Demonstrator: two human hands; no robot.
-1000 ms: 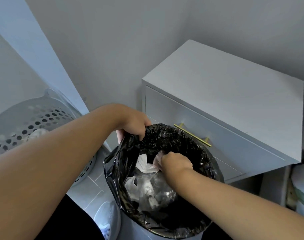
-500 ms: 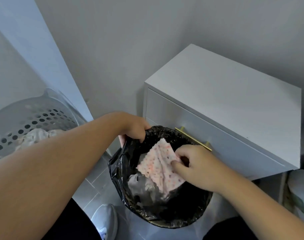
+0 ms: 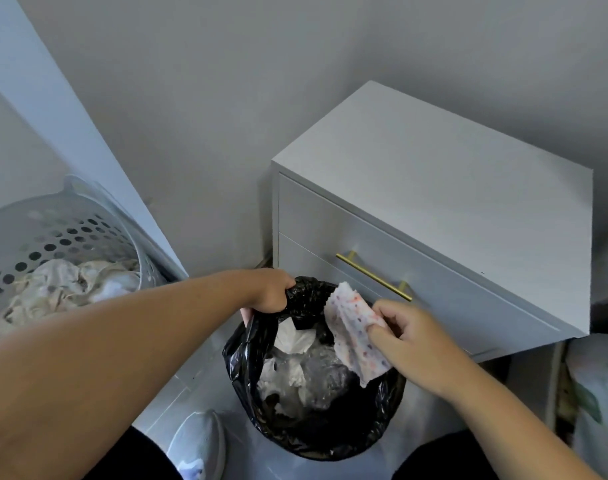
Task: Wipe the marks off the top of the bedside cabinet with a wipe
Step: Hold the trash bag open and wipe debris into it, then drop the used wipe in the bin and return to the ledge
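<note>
Since half a second ago, the wipe has been lifted clear of the bin, toward its right rim.

One spotted wipe is pinched at its edge between thumb and fingers of the right hand, closed on it, so that it hangs free over the liner, apparently to be carried up to the cabinet. The left hand is clenched on the bunched rim of the one black liner, probably to keep the bin steady and open. One cabinet is seen just beyond the bin, its top bare; no marks can be made out on it. One basket of laundry is seen at far left.
</note>
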